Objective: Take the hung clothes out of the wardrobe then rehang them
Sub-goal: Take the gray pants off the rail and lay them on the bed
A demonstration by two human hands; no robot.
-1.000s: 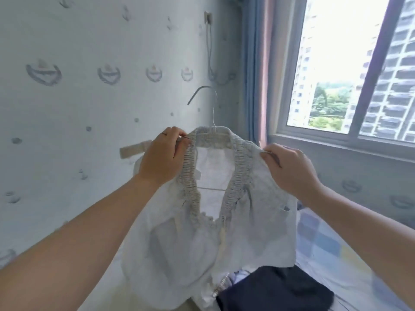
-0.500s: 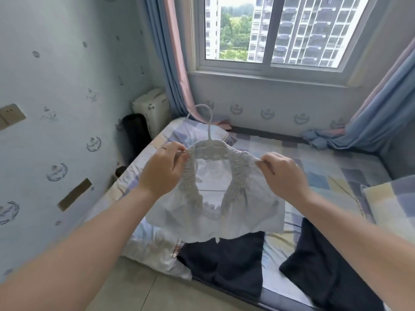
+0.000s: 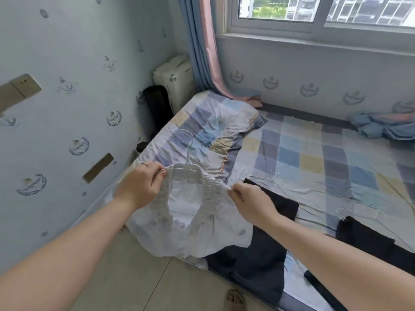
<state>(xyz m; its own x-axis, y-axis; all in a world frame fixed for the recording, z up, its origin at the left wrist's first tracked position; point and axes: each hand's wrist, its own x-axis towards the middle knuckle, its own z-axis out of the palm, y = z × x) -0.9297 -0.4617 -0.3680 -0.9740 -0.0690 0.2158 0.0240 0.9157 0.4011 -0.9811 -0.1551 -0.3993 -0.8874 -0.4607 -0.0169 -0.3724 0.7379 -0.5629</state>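
Just swung down from wall height to low over the bed corner, with the white top still on its hanger. Looks like shoulder-straightening before rehanging, not done yet. Pinched both sides: left hand clamped on the smocked strap at 9 o'clock of the hook, right hand nipping fabric at 4 o'clock.

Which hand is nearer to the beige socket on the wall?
Left. The left hand, pinching the collar of the white garment, is below and right of the socket. The right hand pinches the other collar edge, farther right.
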